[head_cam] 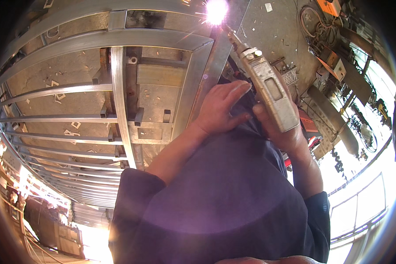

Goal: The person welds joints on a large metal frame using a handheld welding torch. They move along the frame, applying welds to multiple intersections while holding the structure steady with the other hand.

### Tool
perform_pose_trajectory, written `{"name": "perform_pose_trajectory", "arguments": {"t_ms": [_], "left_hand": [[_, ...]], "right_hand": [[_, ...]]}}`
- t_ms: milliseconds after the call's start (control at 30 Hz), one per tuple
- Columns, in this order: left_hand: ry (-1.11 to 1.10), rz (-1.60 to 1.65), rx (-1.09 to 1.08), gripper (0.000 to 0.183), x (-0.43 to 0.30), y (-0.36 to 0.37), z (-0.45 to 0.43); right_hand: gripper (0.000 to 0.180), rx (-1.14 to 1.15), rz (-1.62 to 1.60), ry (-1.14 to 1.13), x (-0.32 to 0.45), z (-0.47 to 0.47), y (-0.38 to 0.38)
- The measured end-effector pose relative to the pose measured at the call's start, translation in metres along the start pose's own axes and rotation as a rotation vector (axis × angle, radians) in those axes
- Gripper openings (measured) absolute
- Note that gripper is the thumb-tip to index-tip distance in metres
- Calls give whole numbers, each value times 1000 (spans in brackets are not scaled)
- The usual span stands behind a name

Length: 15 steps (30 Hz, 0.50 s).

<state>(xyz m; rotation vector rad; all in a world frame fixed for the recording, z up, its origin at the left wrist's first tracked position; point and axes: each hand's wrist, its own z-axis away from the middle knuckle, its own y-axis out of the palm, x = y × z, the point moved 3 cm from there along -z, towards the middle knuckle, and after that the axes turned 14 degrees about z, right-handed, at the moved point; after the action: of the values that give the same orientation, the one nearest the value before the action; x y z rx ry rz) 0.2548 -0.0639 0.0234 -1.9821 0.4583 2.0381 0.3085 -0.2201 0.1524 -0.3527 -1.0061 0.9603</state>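
Observation:
My right hand (280,128) is wrapped around a handheld welding gun (271,87) with a metal housing, whose narrow nozzle points up and away from me. A bright white-violet glare with sparks burns at the nozzle's tip and hides the spot on the steel there. Beside the gun, my left hand (219,107) holds nothing; its thumb and fingers are apart, near the edge of a flat steel bar (214,62). Left of that bar lies a frame of square steel tubes (118,39), with a mitred corner close to the glare.
Many parallel steel tubes (69,136) run across the lower left. Small metal offcuts (57,92) are scattered on the concrete floor. At the right are coiled hoses (316,28), an orange machine (331,64) and a long gas cylinder (333,120).

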Motion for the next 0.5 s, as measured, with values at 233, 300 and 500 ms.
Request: {"name": "perform_pose_trajectory", "arguments": {"t_ms": [233, 300, 500], "left_hand": [[9, 72, -4, 92, 10, 0, 5], [34, 103, -31, 94, 11, 1, 5], [23, 139, 1, 95, 17, 2, 6]], "right_hand": [[86, -16, 37, 13, 14, 1, 8], [85, -29, 50, -4, 14, 0, 9], [82, -20, -35, 45, 15, 1, 10]]}}
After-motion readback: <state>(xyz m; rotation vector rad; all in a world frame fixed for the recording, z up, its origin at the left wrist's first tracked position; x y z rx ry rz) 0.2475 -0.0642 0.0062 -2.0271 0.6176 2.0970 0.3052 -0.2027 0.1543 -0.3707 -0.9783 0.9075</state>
